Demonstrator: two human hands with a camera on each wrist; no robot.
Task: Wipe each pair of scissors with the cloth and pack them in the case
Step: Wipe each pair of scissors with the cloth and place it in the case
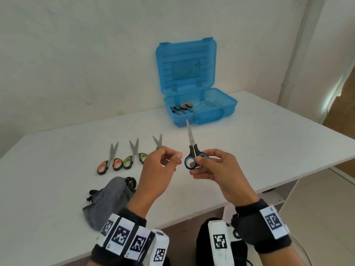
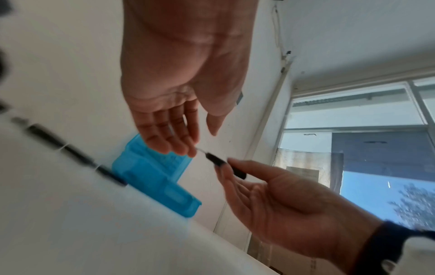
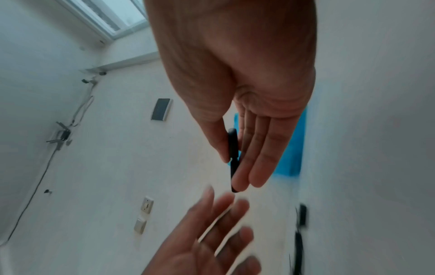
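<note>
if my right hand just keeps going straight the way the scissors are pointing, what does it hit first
Probably the open blue case: the right hand holds the blue-handled scissors blades forward, tips aimed at its front wall. Depth is unclear, so they might clear the rim.

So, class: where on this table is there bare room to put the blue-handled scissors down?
Bare patches: right of the right hand, out to the table edge; and between the scissors row and the blue case. Crowded: near-left, around the cloth.

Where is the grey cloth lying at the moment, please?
In the head view the grey cloth lies crumpled on the white table near its front edge, left of the left hand, just in front of the orange-handled scissors.
</note>
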